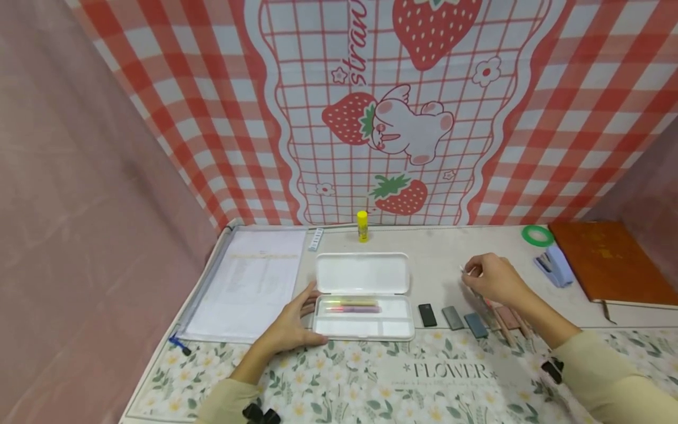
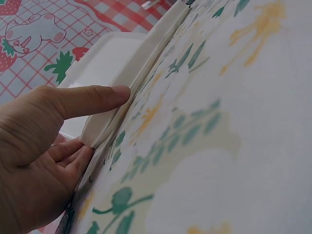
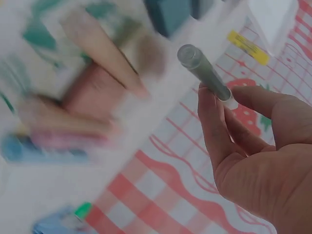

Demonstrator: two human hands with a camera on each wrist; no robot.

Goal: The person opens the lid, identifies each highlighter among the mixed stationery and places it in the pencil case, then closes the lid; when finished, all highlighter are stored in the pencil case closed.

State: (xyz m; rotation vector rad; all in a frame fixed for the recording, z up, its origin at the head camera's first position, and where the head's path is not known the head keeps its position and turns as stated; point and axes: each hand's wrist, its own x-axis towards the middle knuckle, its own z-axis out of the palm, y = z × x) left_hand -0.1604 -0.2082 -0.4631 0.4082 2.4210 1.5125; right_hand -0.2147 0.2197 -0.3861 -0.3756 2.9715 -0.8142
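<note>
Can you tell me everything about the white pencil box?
The white pencil box is long with rounded corners and looks like plastic. It lies open on the table, its lid folded back on the far side. A divider runs along inside, and yellow and pinkish-purple pens lie behind it. The left hand grips its left end, thumb on the near side.

Left hand gripping, thumb straight, right hand raised, fingertips pinching
</note>
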